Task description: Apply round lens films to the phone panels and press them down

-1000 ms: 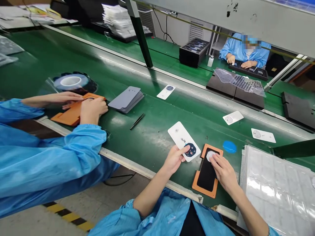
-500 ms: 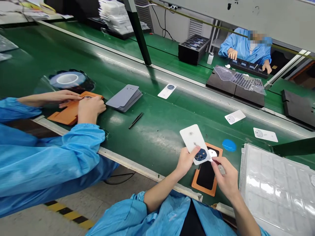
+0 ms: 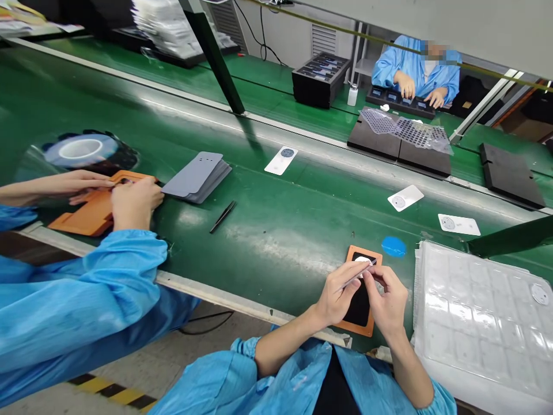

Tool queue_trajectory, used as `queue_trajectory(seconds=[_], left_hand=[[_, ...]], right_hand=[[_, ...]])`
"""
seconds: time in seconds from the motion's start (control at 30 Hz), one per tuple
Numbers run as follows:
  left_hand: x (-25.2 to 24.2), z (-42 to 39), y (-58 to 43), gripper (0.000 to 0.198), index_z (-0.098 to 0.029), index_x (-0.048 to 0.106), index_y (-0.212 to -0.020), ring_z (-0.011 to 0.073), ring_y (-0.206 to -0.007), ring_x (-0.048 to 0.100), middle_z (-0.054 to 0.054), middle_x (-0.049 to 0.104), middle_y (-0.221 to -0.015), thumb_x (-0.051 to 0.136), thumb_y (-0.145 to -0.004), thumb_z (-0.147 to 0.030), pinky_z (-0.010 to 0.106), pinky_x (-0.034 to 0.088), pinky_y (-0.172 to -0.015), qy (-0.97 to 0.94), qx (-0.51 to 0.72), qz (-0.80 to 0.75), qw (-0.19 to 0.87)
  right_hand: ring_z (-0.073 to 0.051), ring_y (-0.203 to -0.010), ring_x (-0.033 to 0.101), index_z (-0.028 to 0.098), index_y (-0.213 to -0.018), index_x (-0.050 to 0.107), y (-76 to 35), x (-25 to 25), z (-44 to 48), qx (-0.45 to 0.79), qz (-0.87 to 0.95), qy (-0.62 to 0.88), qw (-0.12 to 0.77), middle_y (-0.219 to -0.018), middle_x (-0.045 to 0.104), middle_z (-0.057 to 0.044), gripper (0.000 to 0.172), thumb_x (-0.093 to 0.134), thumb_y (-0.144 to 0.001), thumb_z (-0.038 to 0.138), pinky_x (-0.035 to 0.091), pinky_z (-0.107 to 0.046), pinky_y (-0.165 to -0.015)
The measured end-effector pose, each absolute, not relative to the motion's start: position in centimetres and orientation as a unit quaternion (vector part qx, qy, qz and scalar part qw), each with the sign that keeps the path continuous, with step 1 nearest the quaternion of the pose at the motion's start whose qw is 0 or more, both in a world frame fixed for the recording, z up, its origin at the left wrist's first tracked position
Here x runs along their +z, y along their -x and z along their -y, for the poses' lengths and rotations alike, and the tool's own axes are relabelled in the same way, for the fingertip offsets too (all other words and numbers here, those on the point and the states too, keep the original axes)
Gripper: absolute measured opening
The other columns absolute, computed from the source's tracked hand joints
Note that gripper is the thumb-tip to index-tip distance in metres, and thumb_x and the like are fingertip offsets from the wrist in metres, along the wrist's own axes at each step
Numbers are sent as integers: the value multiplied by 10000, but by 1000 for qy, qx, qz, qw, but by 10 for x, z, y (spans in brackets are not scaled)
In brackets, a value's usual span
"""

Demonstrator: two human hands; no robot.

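No readable writing, brand or label anywhere; only round printed marks on the white cards, too small to make out.

Left hand (image 3: 339, 291) and right hand (image 3: 386, 297) close together above the orange jig (image 3: 362, 253) with its black insert, fingertips of both pinched on a thin white card (image 3: 360, 271) seen nearly edge-on. Card face turned away, so nothing on it visible. Jig flat on the green belt (image 3: 280, 230) directly under the hands, its near end hidden by them. Blue round sticker (image 3: 393, 246) just beyond the right hand. Clear blister tray (image 3: 479, 311) just right of the right hand, cut off by the frame edge, one round white piece in a far pocket.

Farther out from the hands: three white cards (image 3: 280, 160) (image 3: 405, 197) (image 3: 458, 225) spread on the belt, black tweezers (image 3: 222, 217) well to the left, a stack of grey sheets (image 3: 196, 177) beyond them.

Far left: a co-worker's hands (image 3: 129, 202) in blue sleeves on another orange jig (image 3: 86, 210), a tape roll (image 3: 82, 151) behind, partly blurred by glare. Across the line, a person in blue (image 3: 415, 72) over black trays (image 3: 319, 78); dark foam pads (image 3: 397, 147) under perforated film. Factory hall, yellow-black floor stripe at the bottom edge.
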State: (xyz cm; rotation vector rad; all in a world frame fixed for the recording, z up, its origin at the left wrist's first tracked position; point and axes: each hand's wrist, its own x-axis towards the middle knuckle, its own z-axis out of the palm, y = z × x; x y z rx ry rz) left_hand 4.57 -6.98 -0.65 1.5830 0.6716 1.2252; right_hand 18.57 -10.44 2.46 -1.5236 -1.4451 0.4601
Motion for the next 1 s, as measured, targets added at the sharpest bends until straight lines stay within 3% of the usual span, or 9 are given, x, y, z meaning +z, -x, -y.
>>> queue_trajectory(seconds=[0.17, 0.4, 0.5, 0.63, 0.73, 0.8, 1.0], left_hand=[[-9, 71, -46, 521, -193, 594, -1409, 263, -1180, 623, 148, 625, -1324, 368, -1053, -497, 397, 526, -1015, -671, 512, -261, 469], [-19, 70, -46, 538, -232, 373, -1571, 309, -1366, 499, 166, 466, -1506, 419, -1047, -345, 469, 440, -1136, -738, 488, -255, 389], [-20, 72, -45, 554, -228, 353, -1580, 310, -1391, 476, 165, 446, -1530, 437, -1038, -305, 481, 428, -1149, -750, 479, -249, 382], [-16, 75, -52, 470, -198, 512, -1482, 304, -1346, 535, 145, 547, -1463, 441, -1047, -360, 486, 436, -1151, -679, 471, -278, 490], [-16, 69, -55, 489, -121, 668, -1261, 317, -1131, 684, 170, 701, -1229, 472, -1024, -501, 500, 556, -1008, -455, 480, -359, 658], [-16, 59, -52, 528, -97, 679, -1170, 313, -1014, 728, 174, 739, -1111, 554, -970, -570, 500, 592, -933, -287, 489, -387, 727], [-11, 35, -32, 427, -157, 651, -1190, 277, -1082, 715, 132, 736, -1163, 716, -904, -467, 500, 548, -1016, -150, 524, -368, 753]], right_hand=[[-161, -776, 680, 198, -919, 697, -183, 26, 104, 182, 592, 625, 474, -885, 721, -43, 141, 588, -961, 276, 557, -270, -704], [-142, -646, 656, 189, -873, 693, -182, 37, 101, 110, 615, 642, 445, -782, 716, -25, 151, 563, -923, 247, 516, -235, -585], [-133, -638, 648, 187, -867, 678, -181, 39, 100, 86, 630, 634, 440, -765, 706, -21, 137, 555, -910, 231, 498, -223, -580], [-128, -610, 616, 196, -769, 640, -180, 34, 96, 88, 622, 646, 433, -706, 674, -10, 155, 542, -887, 221, 485, -230, -602], [-143, -578, 603, 210, -692, 629, -200, 24, 85, 144, 576, 694, 407, -659, 666, 0, 129, 573, -804, 241, 478, -251, -594], [-170, -578, 615, 217, -662, 642, -228, 17, 71, 172, 521, 748, 374, -633, 676, -1, 99, 599, -740, 259, 468, -273, -584], [-189, -490, 566, 217, -544, 587, -301, 12, 39, 146, 456, 840, 255, -455, 592, -19, 170, 578, -709, 259, 412, -308, -581]])
